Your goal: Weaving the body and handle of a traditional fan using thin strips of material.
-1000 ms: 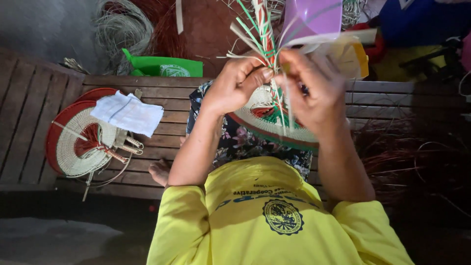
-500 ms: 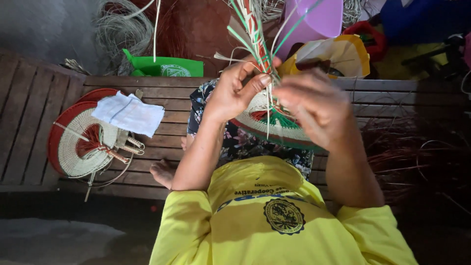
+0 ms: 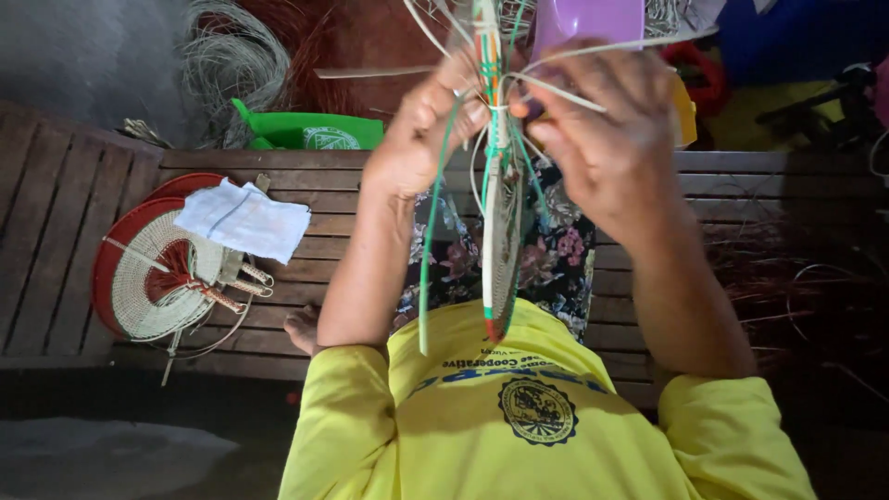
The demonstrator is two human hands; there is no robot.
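Woven fan (image 3: 501,243) is held edge-on, long axis 12-to-6, handle at 12. Left hand (image 3: 421,139) and right hand (image 3: 607,139) are pinched on handle strips, close together.

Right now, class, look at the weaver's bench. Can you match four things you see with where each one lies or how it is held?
Things:
1. round woven fan with red rim
2. white folded cloth
3. green plastic bag
4. half-woven fan with green and red strips

Places:
A. held edge-on between both hands
B. flat on the wooden slat bench, at the left
C. lying on top of the finished fans
D. beyond the bench's far edge

Pairs: 1-B, 2-C, 3-D, 4-A
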